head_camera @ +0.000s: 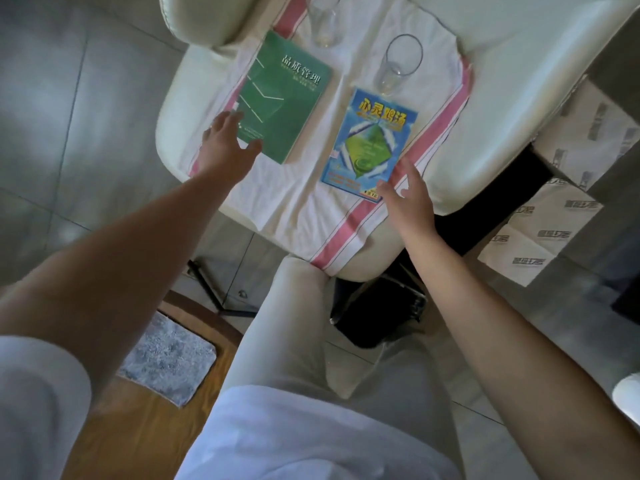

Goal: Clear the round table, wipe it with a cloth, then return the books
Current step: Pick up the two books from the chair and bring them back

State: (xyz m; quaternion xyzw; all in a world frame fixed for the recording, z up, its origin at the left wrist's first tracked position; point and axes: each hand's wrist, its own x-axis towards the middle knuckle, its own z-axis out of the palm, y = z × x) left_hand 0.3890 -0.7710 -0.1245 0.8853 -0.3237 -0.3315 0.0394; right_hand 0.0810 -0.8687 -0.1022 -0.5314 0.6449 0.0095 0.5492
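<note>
A green book (284,98) and a blue book (370,140) lie flat on a white towel with pink stripes (294,199), spread over the seat of a cream armchair (491,126). My left hand (225,147) reaches over the green book's near left corner with fingers spread, holding nothing. My right hand (408,195) hovers at the blue book's near right corner, fingers relaxed; touch cannot be told. The wooden round table (145,420) shows at the bottom left with a grey cloth (166,362) lying on it.
Two clear glasses stand on the towel behind the books, one (398,67) just beyond the blue book and one (323,22) at the top edge. Printed cardboard boxes (561,216) sit on the floor to the right. My leg in light trousers (304,341) is below.
</note>
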